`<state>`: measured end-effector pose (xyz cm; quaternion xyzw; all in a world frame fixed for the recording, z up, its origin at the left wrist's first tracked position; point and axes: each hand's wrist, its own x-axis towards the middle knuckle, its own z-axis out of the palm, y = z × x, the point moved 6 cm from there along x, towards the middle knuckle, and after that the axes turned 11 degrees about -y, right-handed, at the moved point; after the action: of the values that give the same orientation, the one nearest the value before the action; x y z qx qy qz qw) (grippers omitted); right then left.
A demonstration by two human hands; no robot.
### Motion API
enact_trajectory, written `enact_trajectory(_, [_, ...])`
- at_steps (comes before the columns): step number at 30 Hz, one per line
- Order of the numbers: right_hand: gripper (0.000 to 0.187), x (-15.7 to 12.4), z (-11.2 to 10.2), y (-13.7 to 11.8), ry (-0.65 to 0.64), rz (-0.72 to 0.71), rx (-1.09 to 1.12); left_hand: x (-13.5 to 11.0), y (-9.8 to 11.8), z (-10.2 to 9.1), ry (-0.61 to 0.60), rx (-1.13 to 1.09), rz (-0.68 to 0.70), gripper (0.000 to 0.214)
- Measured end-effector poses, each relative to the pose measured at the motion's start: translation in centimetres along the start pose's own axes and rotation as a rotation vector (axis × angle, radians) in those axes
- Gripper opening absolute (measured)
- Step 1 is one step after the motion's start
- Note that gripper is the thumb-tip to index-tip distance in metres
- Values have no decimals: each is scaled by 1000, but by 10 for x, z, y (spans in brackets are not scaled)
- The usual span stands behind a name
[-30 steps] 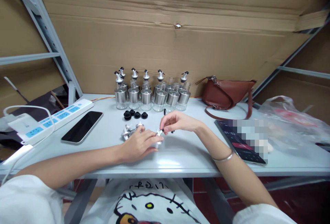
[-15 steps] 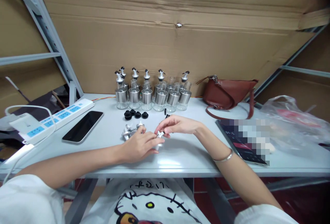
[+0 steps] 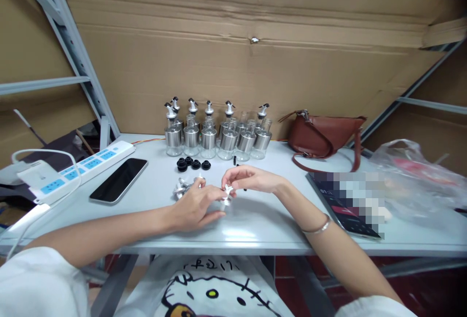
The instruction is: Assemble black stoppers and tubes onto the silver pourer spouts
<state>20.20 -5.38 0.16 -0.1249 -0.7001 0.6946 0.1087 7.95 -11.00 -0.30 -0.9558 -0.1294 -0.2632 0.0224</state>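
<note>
Between my two hands is a silver pourer spout (image 3: pixel 227 191), standing close above the table with its forked top showing. My left hand (image 3: pixel 199 206) comes from the left, its fingers closed on the spout's side. The bent fingers of my right hand (image 3: pixel 253 179) pinch at the spout's top; what else they may hold is hidden. Behind my left hand lies a pile of silver pourer spouts (image 3: pixel 179 189), partly covered by it. Several black stoppers (image 3: pixel 182 164) sit farther back. Small black pieces (image 3: pixel 235 160) lie just beyond my right hand, some hidden by it.
Glass bottles with steel bands (image 3: pixel 209 139) stand in rows at the back, several with pourers fitted. To the left are a phone (image 3: pixel 118 180) and a power strip (image 3: pixel 87 166). A brown bag (image 3: pixel 321 134), a dark tablet-like panel (image 3: pixel 333 200) and a plastic bag (image 3: pixel 412 176) lie right.
My hands stay together at the pourer spout. The right fingers have shifted slightly, and the spout's forked top shows more plainly. The whole view has moved a little.
</note>
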Motion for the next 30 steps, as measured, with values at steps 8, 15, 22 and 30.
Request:
enact_trajectory(8, [22, -1, -8, -5, 199, 46, -110, -1, -55, -33, -17, 97, -236, 30])
enact_trajectory(15, [25, -12, -25, -15, 396, -30, -166, -23, -134, -39, -447, 304, -733, 25])
enact_trajectory(22, [30, -8, -25, -18, 551, -151, -251, -17, -128, -49, -59, -162, -755, 23])
enact_trajectory(30, [29, -10, -13, -24, 713, -249, -513, -5, -84, -32, 189, -889, -734, 30])
